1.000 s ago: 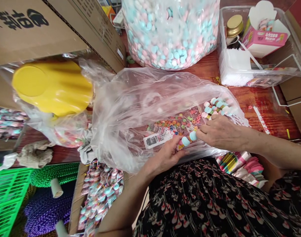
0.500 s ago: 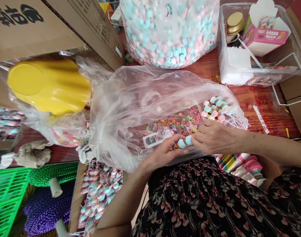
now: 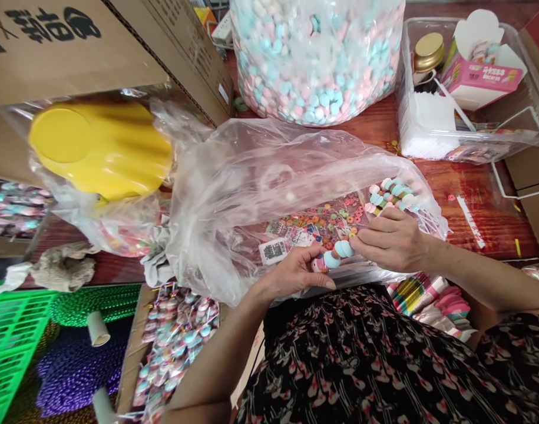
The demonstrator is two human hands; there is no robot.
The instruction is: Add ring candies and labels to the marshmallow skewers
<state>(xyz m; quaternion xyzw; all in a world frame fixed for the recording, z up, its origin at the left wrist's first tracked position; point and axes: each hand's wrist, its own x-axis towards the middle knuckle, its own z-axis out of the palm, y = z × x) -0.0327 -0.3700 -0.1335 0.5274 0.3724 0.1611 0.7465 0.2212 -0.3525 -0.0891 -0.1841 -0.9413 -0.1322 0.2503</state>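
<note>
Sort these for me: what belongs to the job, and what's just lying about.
Job:
left hand
right hand
candy skewer, pinched between them
clear plastic bag
skewers in the bag

Lying about:
cardboard box
gold-lidded jar
green crate

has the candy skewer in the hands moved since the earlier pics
Yes, slightly: the candy skewer now sits a little further left in the view, judged against the gold-lidded jar.
</note>
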